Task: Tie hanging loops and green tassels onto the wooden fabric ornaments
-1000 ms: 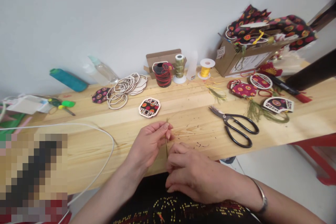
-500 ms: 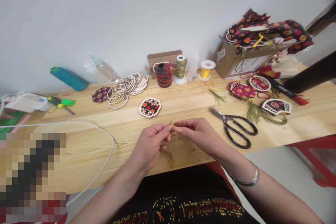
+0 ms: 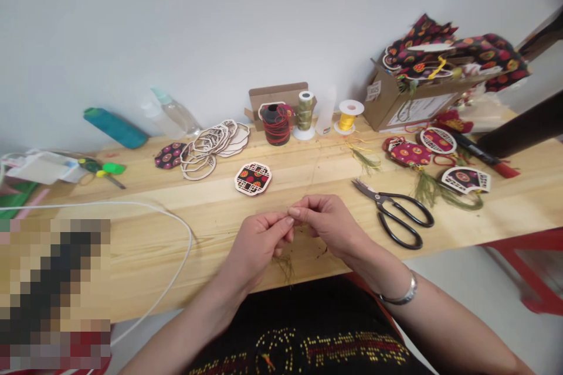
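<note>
My left hand [image 3: 264,240] is closed in a pinch, and strands of an olive-green thread tassel [image 3: 285,268] hang out below it. Against its fingertips, the thumb and fingers of my right hand [image 3: 328,221] pinch something too small to make out, perhaps the tassel's top end. A patterned fabric pendant with a pale wooden lattice frame [image 3: 253,179] lies on the table just beyond my hands. To the right of my right hand rest black-handled scissors [image 3: 393,211], blades spread a little and pointing away to the left.
Behind stand a red cord spool [image 3: 276,124], an olive thread spool [image 3: 305,117] and a yellow spool [image 3: 349,117]. Wooden frames [image 3: 211,143] lie to the left. Finished tasselled pendants [image 3: 465,180] and a cardboard box [image 3: 413,105] are on the right. A white cable [image 3: 187,246] loops at left.
My right hand has moved slightly left and its fingertips now press close against the left ones. The small bit of thread that stuck up between them is now covered.
</note>
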A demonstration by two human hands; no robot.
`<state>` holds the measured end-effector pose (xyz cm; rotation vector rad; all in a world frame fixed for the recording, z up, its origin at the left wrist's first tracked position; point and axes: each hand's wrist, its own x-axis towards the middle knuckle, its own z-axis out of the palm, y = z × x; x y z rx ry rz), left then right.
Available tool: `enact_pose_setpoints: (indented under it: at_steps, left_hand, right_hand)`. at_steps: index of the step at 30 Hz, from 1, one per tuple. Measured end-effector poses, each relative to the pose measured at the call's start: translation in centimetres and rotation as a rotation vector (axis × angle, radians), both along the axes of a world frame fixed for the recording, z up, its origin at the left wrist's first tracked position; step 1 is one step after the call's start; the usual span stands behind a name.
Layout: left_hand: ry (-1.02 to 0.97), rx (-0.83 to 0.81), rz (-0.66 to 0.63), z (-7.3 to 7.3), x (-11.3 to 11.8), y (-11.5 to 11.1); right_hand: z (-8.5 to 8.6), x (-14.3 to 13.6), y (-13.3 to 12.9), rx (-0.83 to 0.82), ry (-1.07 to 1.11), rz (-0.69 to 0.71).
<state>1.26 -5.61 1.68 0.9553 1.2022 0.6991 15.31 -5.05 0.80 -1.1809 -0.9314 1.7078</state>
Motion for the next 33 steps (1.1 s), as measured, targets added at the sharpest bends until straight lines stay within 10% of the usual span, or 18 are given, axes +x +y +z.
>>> enact_pose_setpoints:
  at_steps: [24,33]
  left_hand:
    - [-0.149,-0.159,0.106,-0.5,0.2,0.2]
    - [-0.1,-0.114,0.199,-0.8,-0.5,0.4]
  right_hand:
    - [-0.7,0.3,0.3,0.105,-0.199,-0.036]
    - [-0.2,8.9,-3.1,0.564,-1.613,-0.145]
